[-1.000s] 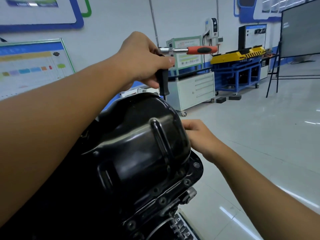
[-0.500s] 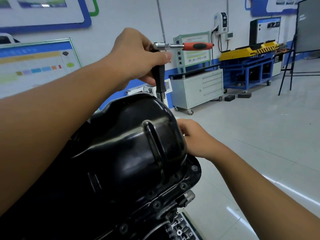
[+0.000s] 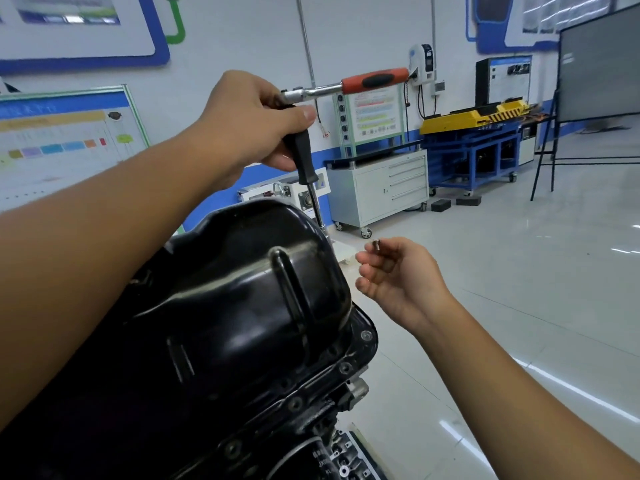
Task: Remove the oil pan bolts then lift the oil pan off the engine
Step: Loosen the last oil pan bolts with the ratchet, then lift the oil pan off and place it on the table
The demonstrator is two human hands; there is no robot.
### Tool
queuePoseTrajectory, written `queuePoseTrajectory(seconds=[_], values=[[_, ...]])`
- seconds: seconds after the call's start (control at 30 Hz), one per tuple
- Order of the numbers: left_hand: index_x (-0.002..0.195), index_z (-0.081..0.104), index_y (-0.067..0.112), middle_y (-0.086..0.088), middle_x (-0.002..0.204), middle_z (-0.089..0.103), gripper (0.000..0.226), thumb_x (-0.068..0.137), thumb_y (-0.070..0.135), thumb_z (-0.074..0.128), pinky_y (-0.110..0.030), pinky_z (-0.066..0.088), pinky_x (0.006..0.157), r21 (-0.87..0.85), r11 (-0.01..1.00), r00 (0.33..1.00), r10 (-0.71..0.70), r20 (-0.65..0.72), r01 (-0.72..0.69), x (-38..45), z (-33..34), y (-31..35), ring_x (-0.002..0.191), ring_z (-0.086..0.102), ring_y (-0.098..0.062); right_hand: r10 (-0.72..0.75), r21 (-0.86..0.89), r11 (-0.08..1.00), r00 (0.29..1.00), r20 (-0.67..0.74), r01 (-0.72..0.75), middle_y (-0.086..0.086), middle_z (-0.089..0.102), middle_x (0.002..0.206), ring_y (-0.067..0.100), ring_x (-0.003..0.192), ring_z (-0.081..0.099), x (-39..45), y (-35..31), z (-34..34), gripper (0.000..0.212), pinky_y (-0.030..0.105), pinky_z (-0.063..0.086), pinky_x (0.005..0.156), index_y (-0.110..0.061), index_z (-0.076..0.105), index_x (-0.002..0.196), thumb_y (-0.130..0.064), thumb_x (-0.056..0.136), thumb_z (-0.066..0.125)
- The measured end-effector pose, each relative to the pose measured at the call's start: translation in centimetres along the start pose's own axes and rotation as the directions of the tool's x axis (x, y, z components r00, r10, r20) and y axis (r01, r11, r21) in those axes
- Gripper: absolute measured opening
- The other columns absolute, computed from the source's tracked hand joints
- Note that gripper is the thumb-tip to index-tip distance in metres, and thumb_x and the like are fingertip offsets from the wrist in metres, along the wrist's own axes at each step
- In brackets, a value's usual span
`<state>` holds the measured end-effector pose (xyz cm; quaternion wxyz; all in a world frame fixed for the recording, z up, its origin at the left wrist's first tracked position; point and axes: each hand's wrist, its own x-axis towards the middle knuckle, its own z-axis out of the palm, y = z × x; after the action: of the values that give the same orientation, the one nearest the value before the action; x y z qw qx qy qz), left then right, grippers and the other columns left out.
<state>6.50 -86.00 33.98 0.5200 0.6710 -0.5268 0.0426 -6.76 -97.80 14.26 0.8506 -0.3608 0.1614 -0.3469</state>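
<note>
A glossy black oil pan (image 3: 242, 306) sits upside down on the engine (image 3: 332, 455), filling the lower left. Several bolts (image 3: 366, 335) show along its flange. My left hand (image 3: 249, 123) grips the black extension of a ratchet (image 3: 367, 83) with an orange handle, held above the pan's far edge; the shaft runs down behind the pan. To the right of the pan, my right hand (image 3: 398, 275) is raised, palm up, and pinches a small bolt (image 3: 376, 244) between thumb and fingertips.
A white drawer cabinet on wheels (image 3: 377, 188) stands behind the pan. A blue bench with a yellow unit (image 3: 474, 133) is further right, beside a dark board on a stand (image 3: 595, 64). Glossy floor (image 3: 519, 271) spreads to the right.
My right hand has come away from the pan's far flange and lifted out to the right with a bolt in its fingers. My left hand still holds the ratchet above the pan.
</note>
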Motion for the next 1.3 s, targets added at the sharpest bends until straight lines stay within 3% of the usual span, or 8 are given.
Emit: queuePoseTrajectory(seconds=[0.27, 0.37, 0.43, 0.53, 0.67, 0.8, 1.1, 1.3], values=[[0.108, 0.066, -0.005, -0.012, 0.079, 0.078, 0.034, 0.091, 0.021, 0.078, -0.038, 0.065, 0.061, -0.048, 0.999, 0.994, 0.03, 0.106, -0.025, -0.7, 0.0, 3.3, 0.075, 0.078, -0.032, 0.097, 0.251, 0.964, 0.995, -0.029, -0.087, 0.024, 0.071, 0.075, 0.026, 0.049, 0.06, -5.1, -3.2, 0.7, 0.051, 0.029, 0.05, 0.05, 0.009, 0.067, 0.099, -0.039, 0.105, 0.049], [0.105, 0.067, -0.002, -0.012, 0.081, 0.078, 0.028, 0.092, 0.021, 0.077, -0.041, 0.065, 0.065, -0.017, 0.999, 0.991, 0.051, 0.122, -0.05, -0.8, 1.2, 3.9, 0.076, 0.078, -0.03, -0.074, -0.069, 0.996, 0.969, -0.236, 0.059, 0.01, 0.064, 0.065, 0.019, 0.052, 0.052, -7.2, -2.0, 2.2, 0.042, 0.028, 0.042, 0.051, -0.003, 0.066, 0.085, -0.035, 0.106, 0.049], [0.096, 0.069, 0.003, -0.017, 0.088, 0.076, 0.017, 0.09, 0.017, 0.078, -0.045, 0.065, 0.067, 0.086, 0.995, 0.993, 0.048, 0.105, -0.057, -1.2, 2.3, 3.9, 0.075, 0.077, -0.031, -0.404, -0.482, 0.857, 0.817, -0.412, 0.181, -0.004, 0.061, 0.056, 0.013, 0.055, 0.055, -8.8, -0.2, 3.0, 0.045, 0.031, 0.043, 0.06, -0.01, 0.067, 0.072, -0.035, 0.105, 0.05], [0.096, 0.071, 0.005, -0.014, 0.086, 0.072, 0.016, 0.088, 0.016, 0.08, -0.042, 0.065, 0.062, 0.258, 0.96, 0.991, 0.087, 0.097, -0.11, -0.2, 3.1, 4.4, 0.074, 0.076, -0.028, -0.683, -0.558, 0.715, 0.591, -0.429, 0.422, -0.01, 0.056, 0.05, 0.006, 0.055, 0.055, -10.7, 2.2, 3.4, 0.052, 0.031, 0.041, 0.063, -0.015, 0.069, 0.067, -0.046, 0.103, 0.048], [0.098, 0.072, 0.004, -0.013, 0.087, 0.07, 0.023, 0.087, 0.022, 0.081, -0.04, 0.065, 0.062, 0.308, 0.933, 0.98, 0.199, -0.003, -0.189, 2.1, 2.1, 4.4, 0.08, 0.074, -0.029, -0.907, -0.73, 0.373, 0.39, -0.158, 0.573, -0.022, 0.066, 0.069, 0.001, 0.069, 0.065, -11.4, 5.2, 4.2, 0.036, 0.025, 0.052, 0.067, -0.029, 0.078, 0.089, -0.058, 0.089, 0.058], [0.099, 0.069, 0.005, -0.011, 0.092, 0.069, 0.022, 0.088, 0.021, 0.079, -0.039, 0.064, 0.061, 0.224, 0.949, 0.966, 0.246, -0.076, -0.224, 2.1, 1.2, 3.3, 0.084, 0.075, -0.027, -0.863, -0.744, 0.398, 0.495, -0.104, 0.537, -0.017, 0.066, 0.07, 0.006, 0.071, 0.065, -10.6, 4.6, 4.6, 0.052, 0.041, 0.06, 0.076, -0.03, 0.081, 0.104, -0.07, 0.078, 0.062], [0.094, 0.063, 0.005, -0.025, 0.102, 0.071, 0.015, 0.096, 0.018, 0.07, -0.042, 0.064, 0.058, -0.139, 0.983, 0.981, 0.099, -0.165, -0.123, 1.1, 0.5, 4.7, 0.079, 0.077, -0.03, -0.816, -0.871, 0.28, 0.578, 0.006, 0.404, -0.017, 0.054, 0.065, 0.016, 0.075, 0.066, -10.4, 3.4, 4.5, 0.068, 0.038, 0.056, 0.069, -0.033, 0.072, 0.103, -0.089, 0.072, 0.049], [0.103, 0.052, 0.005, -0.016, 0.094, 0.059, 0.017, 0.101, 0.019, 0.061, -0.049, 0.063, 0.056, -0.352, 0.93, 0.958, -0.186, -0.219, 0.1, -0.7, -3.0, 6.0, 0.077, 0.076, -0.039, -0.77, -0.871, 0.293, 0.637, 0.03, 0.394, -0.012, 0.058, 0.064, 0.009, 0.068, 0.061, -10.4, 1.8, 4.6, 0.058, 0.031, 0.046, 0.058, -0.034, 0.064, 0.088, -0.088, 0.07, 0.056]])
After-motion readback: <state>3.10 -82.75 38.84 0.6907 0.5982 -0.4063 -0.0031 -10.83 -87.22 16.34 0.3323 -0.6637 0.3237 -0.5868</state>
